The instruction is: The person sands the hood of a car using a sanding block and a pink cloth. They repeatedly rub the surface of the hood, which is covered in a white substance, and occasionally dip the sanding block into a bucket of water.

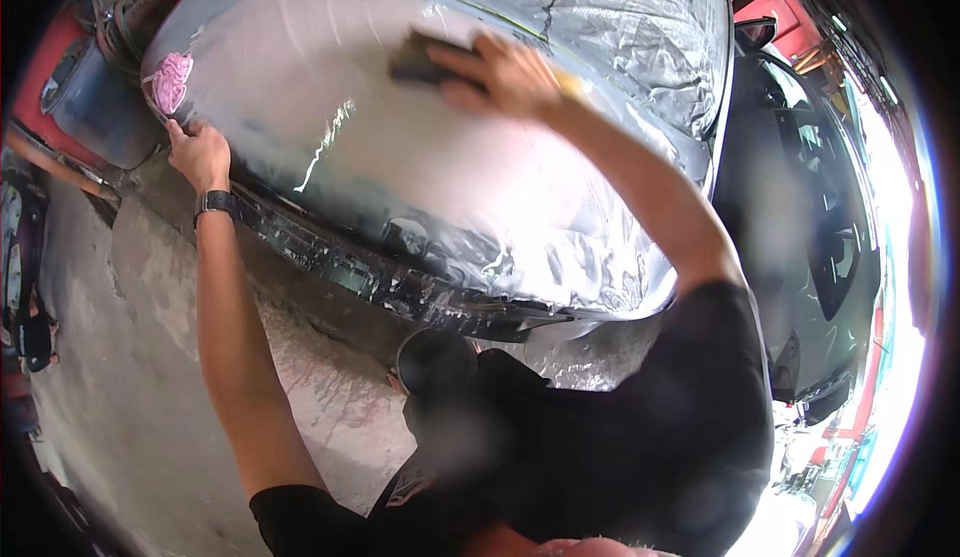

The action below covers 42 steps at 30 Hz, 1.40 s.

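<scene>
A wide car hood (330, 87), pale grey with a pinkish sheen, spreads out before me. Its surface is wet, with white suds running down the right front. My right hand (510, 77) is closed around a dark, flat sanding block (425, 60), laid on the upper middle of the hood; both are smeared by motion. At the hood's left front corner, my left hand (203, 155) has its fingers bent over the edge, their tips partly hidden. Just above that hand lies a crumpled pink cloth (172, 82).
Wrinkled plastic sheeting (650, 57) covers the car behind the hood. A dark car (800, 207) stands close on the right. At left are a blue drum (100, 107) and coiled hoses (130, 27). Below is wet concrete floor (130, 377), with a dark rounded shape (437, 360) near my body.
</scene>
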{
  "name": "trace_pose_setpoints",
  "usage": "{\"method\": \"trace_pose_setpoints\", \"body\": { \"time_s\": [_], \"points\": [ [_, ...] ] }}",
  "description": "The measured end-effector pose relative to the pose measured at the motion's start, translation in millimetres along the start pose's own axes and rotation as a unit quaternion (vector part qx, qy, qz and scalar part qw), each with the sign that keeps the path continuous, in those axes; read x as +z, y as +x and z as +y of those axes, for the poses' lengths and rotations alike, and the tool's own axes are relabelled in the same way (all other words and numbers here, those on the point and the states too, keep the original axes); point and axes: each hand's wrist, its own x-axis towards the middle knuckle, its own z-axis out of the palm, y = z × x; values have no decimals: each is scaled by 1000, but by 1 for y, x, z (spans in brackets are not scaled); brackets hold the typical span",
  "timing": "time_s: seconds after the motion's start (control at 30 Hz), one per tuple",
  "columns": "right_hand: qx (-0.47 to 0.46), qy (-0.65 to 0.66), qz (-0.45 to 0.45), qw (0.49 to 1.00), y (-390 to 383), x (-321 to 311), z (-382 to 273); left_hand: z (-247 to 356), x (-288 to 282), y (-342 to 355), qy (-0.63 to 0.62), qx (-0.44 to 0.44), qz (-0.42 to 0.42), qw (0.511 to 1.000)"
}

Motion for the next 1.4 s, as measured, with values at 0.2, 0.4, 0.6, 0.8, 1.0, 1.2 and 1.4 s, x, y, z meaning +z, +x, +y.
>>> {"method": "trace_pose_setpoints", "body": {
  "time_s": [0.2,0.4,0.6,0.8,1.0,1.2,1.4],
  "points": [
    [88,-1,-17,996,23,10,3,-19,21,14,20,27,-11,999],
    [33,59,-9,998,-143,-45,-80,-8,-1,-3,-15,-9,-3,1000],
    [48,-8,41,998,16,5,25,-10,23,12,15,79,52,995],
    [16,20,10,1000,-46,-9,-32,-29,19,12,38,91,53,994],
    [-22,7,-8,1000,-70,-19,-64,-7,4,-6,-8,-7,22,1000],
    [110,-37,0,993,130,35,-12,8,21,6,-30,46,-20,998],
    [-49,13,9,999,8,9,-89,-12,13,-4,-9,-4,15,1000]
  ]
}}
